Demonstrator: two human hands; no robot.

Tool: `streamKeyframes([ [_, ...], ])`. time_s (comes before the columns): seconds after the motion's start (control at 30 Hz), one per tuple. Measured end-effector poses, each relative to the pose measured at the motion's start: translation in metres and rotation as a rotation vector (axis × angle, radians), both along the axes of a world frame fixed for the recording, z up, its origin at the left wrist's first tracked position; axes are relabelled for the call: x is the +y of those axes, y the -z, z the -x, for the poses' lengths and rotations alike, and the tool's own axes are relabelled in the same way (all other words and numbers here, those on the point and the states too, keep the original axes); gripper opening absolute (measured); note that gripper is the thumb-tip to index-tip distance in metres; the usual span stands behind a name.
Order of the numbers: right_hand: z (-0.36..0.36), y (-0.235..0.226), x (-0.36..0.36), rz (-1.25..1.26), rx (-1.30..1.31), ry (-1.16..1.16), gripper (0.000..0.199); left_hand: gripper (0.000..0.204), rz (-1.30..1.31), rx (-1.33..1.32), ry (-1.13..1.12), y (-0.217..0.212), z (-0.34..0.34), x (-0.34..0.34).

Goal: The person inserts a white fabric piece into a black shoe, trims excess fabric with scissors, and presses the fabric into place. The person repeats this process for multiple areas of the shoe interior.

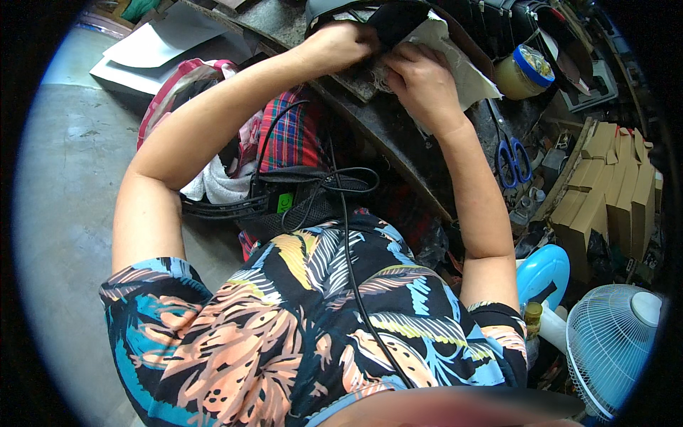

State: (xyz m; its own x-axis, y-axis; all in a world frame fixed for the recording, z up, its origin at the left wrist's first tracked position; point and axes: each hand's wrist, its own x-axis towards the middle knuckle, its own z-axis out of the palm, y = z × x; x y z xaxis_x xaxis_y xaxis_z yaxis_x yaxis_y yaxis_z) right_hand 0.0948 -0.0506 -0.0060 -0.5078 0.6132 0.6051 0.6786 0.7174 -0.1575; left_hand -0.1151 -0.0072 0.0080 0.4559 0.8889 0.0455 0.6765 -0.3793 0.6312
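Observation:
At the top of the head view, both my hands work close together on a black piece (400,25) lined with frayed white cloth (466,67). My left hand (340,47) is closed, its fingertips curled at the edge of the black part. Beside it, my right hand (425,82) pinches the white cloth near its frayed edge. The fingertips of both hands are partly hidden, and I cannot make out what the whole piece is. Right of my right hand stands a jar (525,73) with a blue rim and yellowish contents. Below the jar lie blue-handled scissors (514,161).
The dark workbench edge (388,146) runs diagonally under my hands. White sheets (160,50) lie at the upper left. Red plaid cloth (286,128) and a black cable (348,235) are near my lap. Cardboard pieces (605,185) and a fan (613,349) stand at the right.

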Motion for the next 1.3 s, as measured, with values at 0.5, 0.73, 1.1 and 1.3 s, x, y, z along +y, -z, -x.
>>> streamKeyframes([
  [0.5,-0.012,-0.001,0.011,0.525,0.587,-0.1,0.023,0.039,-0.578,0.407,0.553,-0.013,0.012,-0.041],
  [0.73,-0.009,0.0,0.006,0.2,0.145,0.019,0.019,0.037,-0.511,0.292,0.473,-0.013,0.011,-0.039],
  [1.1,-0.034,-0.023,0.001,0.565,0.292,-0.056,0.039,0.036,-0.569,0.421,0.553,-0.022,0.008,-0.035],
  [1.3,-0.028,-0.018,-0.049,0.136,-0.052,0.047,0.043,0.023,-0.258,0.096,0.292,-0.018,-0.009,-0.007],
])
